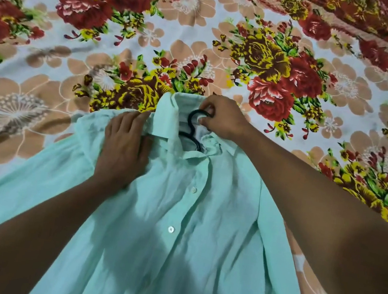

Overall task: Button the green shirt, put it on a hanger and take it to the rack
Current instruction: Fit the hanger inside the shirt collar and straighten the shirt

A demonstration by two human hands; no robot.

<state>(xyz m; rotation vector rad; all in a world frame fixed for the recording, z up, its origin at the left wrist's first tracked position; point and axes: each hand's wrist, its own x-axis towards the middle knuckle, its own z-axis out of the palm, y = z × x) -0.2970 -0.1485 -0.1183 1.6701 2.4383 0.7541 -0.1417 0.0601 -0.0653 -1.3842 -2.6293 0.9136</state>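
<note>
A floral bedsheet [152, 47] covers the bed — red and yellow roses, peach blossoms on white. It lies slightly creased.

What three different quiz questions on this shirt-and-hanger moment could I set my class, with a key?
1. True or false: the right hand pinches the black hanger by its hook.
2. The left hand rests on the green shirt near: A) its hem B) its shoulder by the collar C) its cuff
3. What does the shirt lie on?

Key: 1 true; 2 B; 3 the floral bedsheet.
</note>
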